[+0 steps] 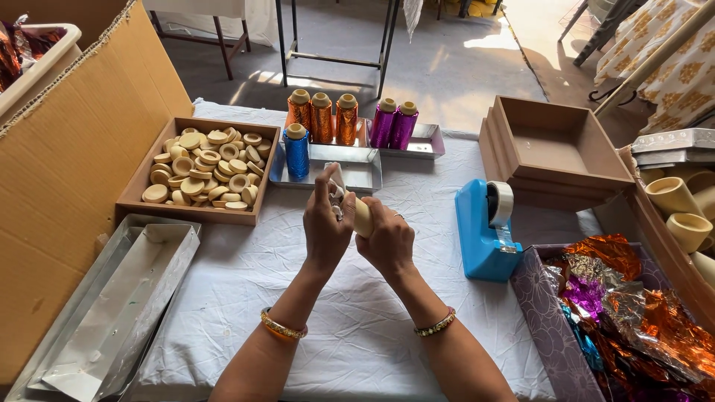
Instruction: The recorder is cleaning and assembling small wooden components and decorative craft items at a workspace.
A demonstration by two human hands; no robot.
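Both hands meet over the middle of the white-clothed table (387,313). The right hand (387,240) has its fingers curled tight around a small cream cylinder (363,217), which sticks out toward the left hand. The left hand (325,223) is raised upright just beside it, fingers pressed together and pinching a small whitish piece (337,181) at the cylinder's end; what that piece is cannot be told. Each wrist carries a gold bangle.

Far left of the hands stands a shallow wooden tray (195,214) filled with cream rings and discs. Just beyond the hands, a blue thread spool (296,150) stands on a metal tray (356,173). Behind it are three orange metallic spools (322,117) and two purple spools (393,123).

To the right, near the right hand, sits a blue tape dispenser (484,231) with a roll of clear tape. Farther right are stacked empty wooden boxes (555,152). At the near right corner a purple patterned box (542,313) holds crumpled orange and purple foil (633,305). Cream cups (674,197) lie at the right edge.

On the left, a large cardboard box (67,171) stands open, with long silver trays (119,298) lying beside it on the table.
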